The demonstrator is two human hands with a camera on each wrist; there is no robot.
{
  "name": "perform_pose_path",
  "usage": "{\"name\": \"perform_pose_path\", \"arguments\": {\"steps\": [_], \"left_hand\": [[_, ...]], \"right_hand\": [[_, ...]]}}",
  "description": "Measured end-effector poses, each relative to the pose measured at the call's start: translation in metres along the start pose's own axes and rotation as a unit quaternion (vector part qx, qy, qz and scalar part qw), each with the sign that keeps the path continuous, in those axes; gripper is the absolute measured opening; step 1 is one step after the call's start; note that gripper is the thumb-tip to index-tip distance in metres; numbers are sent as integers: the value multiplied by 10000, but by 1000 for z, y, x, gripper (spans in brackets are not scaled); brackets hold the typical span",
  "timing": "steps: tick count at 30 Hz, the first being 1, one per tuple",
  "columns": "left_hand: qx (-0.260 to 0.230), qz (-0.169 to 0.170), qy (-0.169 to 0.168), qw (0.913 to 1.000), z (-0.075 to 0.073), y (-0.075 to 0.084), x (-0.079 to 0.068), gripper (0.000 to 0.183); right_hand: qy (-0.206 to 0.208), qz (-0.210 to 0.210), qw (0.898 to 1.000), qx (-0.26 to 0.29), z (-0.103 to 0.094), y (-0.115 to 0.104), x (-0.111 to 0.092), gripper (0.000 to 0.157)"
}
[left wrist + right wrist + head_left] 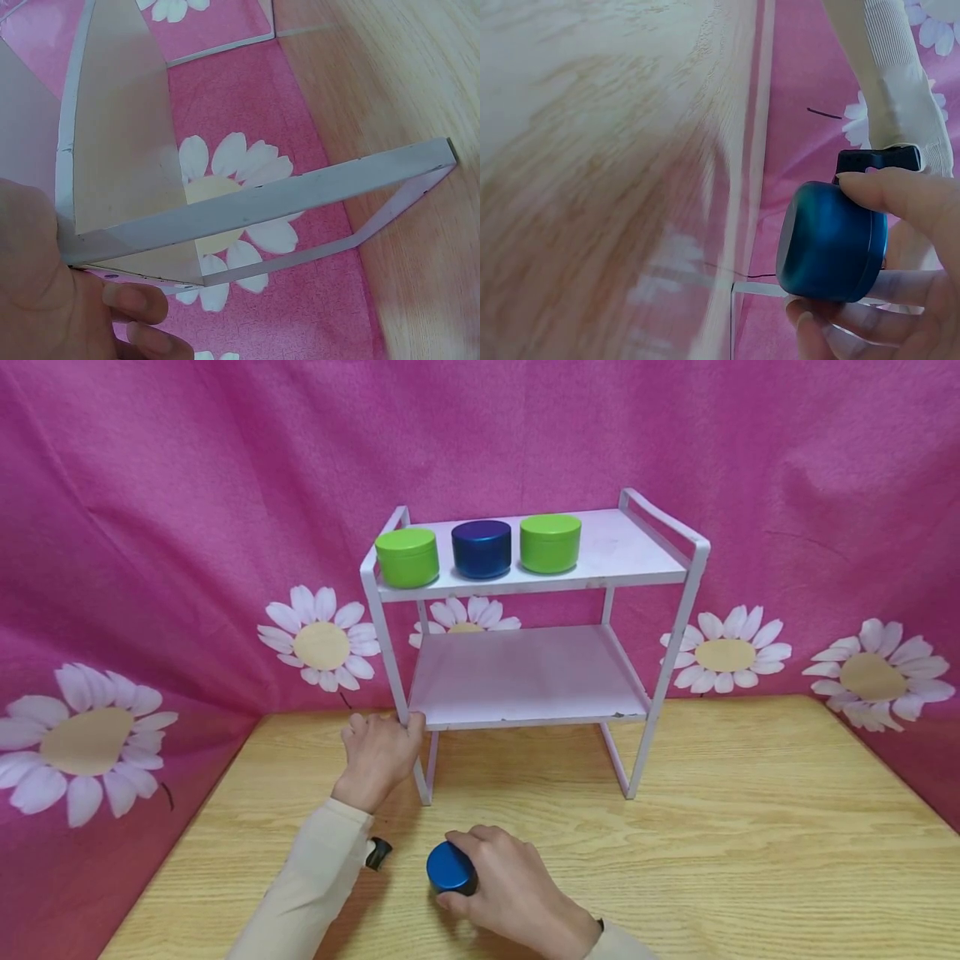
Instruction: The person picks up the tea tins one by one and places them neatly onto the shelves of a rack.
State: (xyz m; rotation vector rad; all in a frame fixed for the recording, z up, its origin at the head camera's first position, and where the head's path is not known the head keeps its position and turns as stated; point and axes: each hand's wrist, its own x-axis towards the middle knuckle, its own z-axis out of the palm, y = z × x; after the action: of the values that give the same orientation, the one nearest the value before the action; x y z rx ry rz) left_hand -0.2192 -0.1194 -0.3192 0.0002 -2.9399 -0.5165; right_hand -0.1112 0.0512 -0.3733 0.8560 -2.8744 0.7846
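A white two-tier rack (525,677) stands on the wooden table. My left hand (381,750) grips its left side at the corner of the lower shelf; in the left wrist view the thumb side meets the frame and the fingers curl beneath it. My right hand (517,885) holds a blue round tin (832,244) by its sides, thumb on one side and fingers on the other, in front of the rack. Along the top shelf's front edge sit a green tin (407,560) at the left, a dark blue tin (482,552) in the middle and another green tin (550,545).
A pink cloth (187,527) with large white daisies hangs behind and beside the table (750,827). Raised side rails (663,518) bound the top shelf. A black strap piece (378,853) shows by the left sleeve.
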Motion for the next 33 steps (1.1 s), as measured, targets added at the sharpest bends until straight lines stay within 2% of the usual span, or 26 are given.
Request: {"name": "perform_pose_path", "arguments": {"steps": [33], "left_hand": [[-116,17,28,9999,1,0,0,52]], "right_hand": [[218,63,9997,-28,-5,8,-2,59]]}}
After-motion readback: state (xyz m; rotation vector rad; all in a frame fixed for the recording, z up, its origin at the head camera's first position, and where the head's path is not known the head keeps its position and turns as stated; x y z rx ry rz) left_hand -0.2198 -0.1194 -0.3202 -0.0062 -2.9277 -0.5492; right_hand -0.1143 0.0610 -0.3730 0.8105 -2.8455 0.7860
